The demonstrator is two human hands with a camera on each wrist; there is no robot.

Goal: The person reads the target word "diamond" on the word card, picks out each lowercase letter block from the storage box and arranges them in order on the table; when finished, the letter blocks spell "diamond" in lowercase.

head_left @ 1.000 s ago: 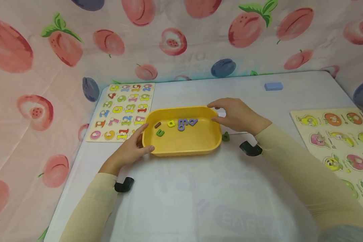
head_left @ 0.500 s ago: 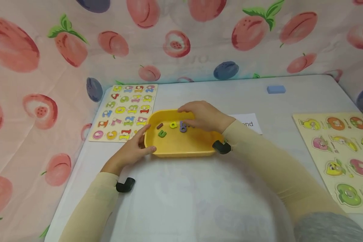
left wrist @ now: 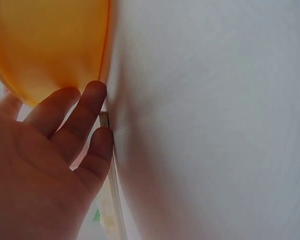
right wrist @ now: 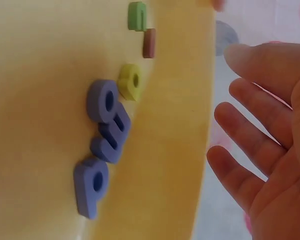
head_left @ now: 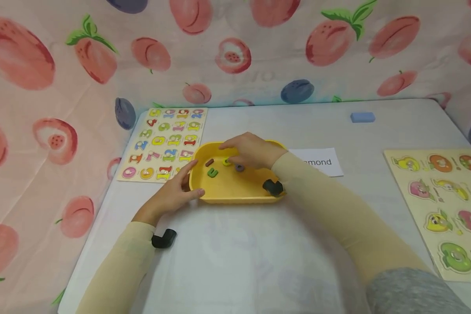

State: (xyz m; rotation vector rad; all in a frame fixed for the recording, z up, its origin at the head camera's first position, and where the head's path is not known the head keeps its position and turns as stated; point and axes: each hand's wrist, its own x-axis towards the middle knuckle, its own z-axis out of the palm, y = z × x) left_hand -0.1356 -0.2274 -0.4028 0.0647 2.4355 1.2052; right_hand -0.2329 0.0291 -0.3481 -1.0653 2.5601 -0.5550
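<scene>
A shallow yellow tray (head_left: 235, 187) stands on the white-covered table. At its left end my left hand (head_left: 166, 196) holds it, thumb over the front rim and fingers along the outer wall. My right hand (head_left: 253, 150) hovers over the tray's back part, its fingers (right wrist: 245, 165) loosely bent with nothing between them. Inside lie a green letter (head_left: 213, 172), a small brown stick (head_left: 209, 162) and a yellow letter (head_left: 226, 162). Beside the yellow one are purple letters (right wrist: 102, 102), partly covered by the right hand in the head view.
A number puzzle board (head_left: 162, 144) lies at the back left. On the right is a fruit puzzle board (head_left: 439, 205). A printed card (head_left: 322, 162), partly covered by the right arm, lies right of the tray. Farther back rests a blue block (head_left: 363, 117).
My right hand has moved left from the tray's right end to above the letters. More of the card shows, and the green letter right of the tray is now covered. The left hand stays put.
</scene>
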